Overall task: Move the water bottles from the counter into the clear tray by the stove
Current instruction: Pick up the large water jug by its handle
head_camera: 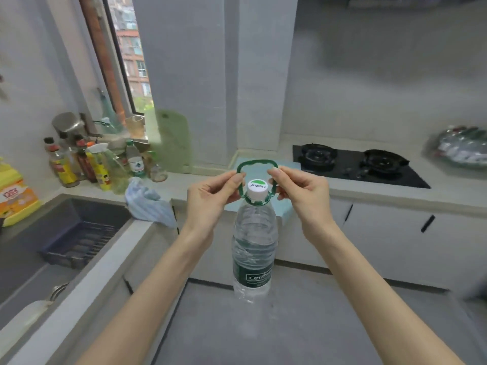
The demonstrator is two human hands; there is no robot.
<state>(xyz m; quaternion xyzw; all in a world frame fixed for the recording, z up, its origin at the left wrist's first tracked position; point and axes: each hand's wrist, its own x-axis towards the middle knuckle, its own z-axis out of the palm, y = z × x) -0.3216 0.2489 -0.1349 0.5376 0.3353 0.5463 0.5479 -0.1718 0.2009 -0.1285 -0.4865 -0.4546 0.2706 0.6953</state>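
Observation:
A large clear water bottle (254,241) with a white cap and dark green label hangs in mid-air in front of me, above the grey floor. A green carry handle (257,164) loops up from its neck. My left hand (210,196) pinches the handle's left side and my right hand (300,191) pinches its right side. At the far right, on the counter past the stove (358,164), lies a clear tray (463,147) holding several bottles, blurred.
A sink (52,238) with a dark dish rack lies at left. Sauce bottles (87,164) crowd the counter corner under the window. A crumpled cloth (147,204) lies by the sink. Cabinet doors with black handles run below the stove counter.

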